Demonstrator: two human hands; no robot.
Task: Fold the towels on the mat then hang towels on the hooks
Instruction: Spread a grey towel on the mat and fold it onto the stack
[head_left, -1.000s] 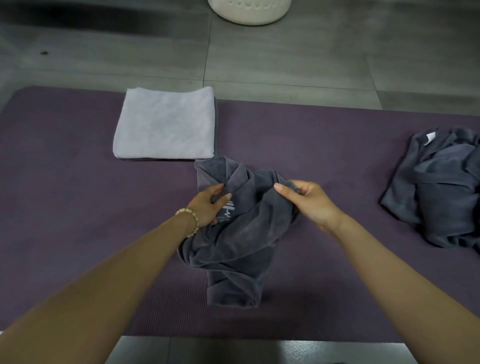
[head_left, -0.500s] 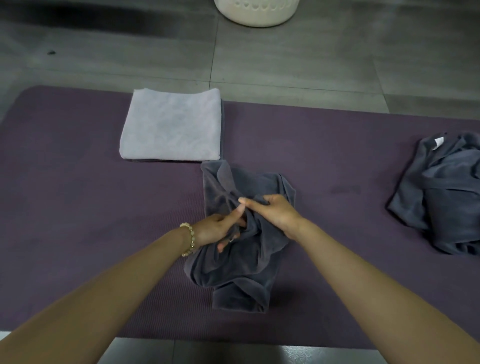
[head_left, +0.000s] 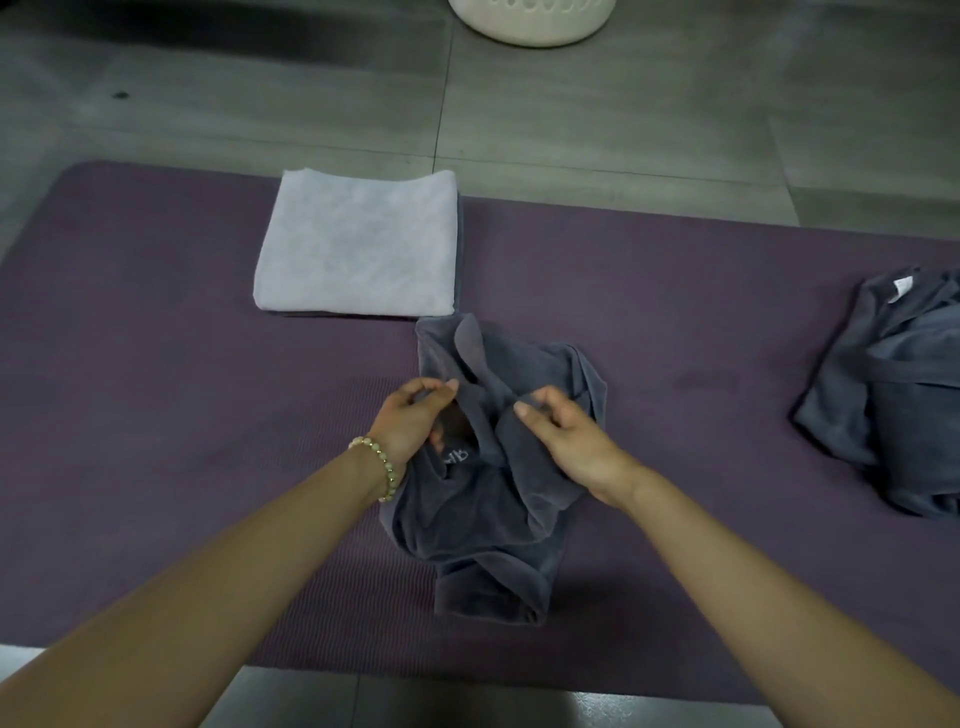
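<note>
On the mat (head_left: 156, 364) before the basket (head_left: 530, 26), left hand (head_left: 410, 421) and right hand (head_left: 566, 441) pinch the crumpled towel (head_left: 483, 519).

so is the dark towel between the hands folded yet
Not yet: the dark towel lies bunched on the mat, left hand and right hand pinching it.

1 view: a wide-angle camera worn on the person's head, facing forward and steeply down onto the purple mat (head_left: 156, 374) laid on the grey tiled floor (head_left: 597, 114). Both forearms enter from the bottom edge and converge near frame centre, where the left hand (head_left: 410, 421) and right hand (head_left: 571, 441) sit at close range on the dark grey towel (head_left: 483, 509). The mat's near and far edges both fall within the frame. The white basket (head_left: 530, 21) is cropped by the top edge, and the second dark towel (head_left: 893, 405) by the right edge.
</note>
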